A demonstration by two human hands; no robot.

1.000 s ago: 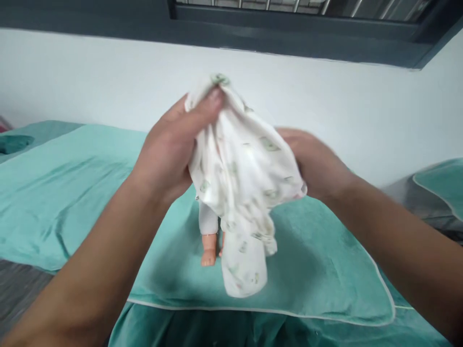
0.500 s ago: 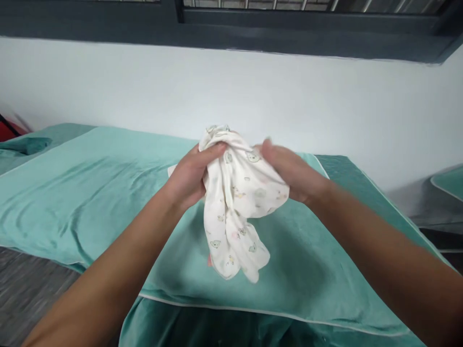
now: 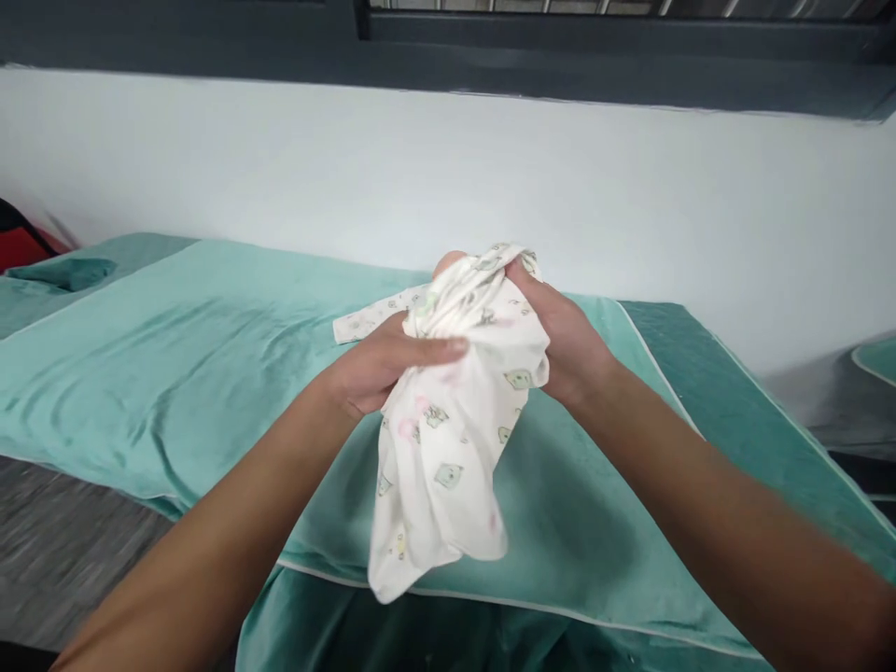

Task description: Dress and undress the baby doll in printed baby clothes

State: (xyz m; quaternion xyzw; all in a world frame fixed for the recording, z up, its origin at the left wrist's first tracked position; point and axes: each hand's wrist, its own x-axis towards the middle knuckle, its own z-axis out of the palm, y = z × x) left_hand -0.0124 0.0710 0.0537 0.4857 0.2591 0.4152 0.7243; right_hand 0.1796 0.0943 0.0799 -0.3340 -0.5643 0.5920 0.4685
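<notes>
A white baby garment printed with small animals hangs bunched between my hands, above the green bed cover. My left hand is closed on its left side, with the thumb lying across the front. On the upper right, my right hand grips the gathered cloth, thumb on top. One narrow sleeve sticks out to the left behind my left hand. A rounded pinkish shape shows above the cloth's top edge; I cannot tell what it is. The fingers behind the fabric are hidden.
The light green cover spreads over a bed against a white wall. A dark window frame runs along the top. At the far left is a red and black item; grey floor shows below it.
My right hand has closed on the upper cloth. The garment has turned and spread lower, and its sleeve now extends out to the left. My left thumb has moved down the front.
</notes>
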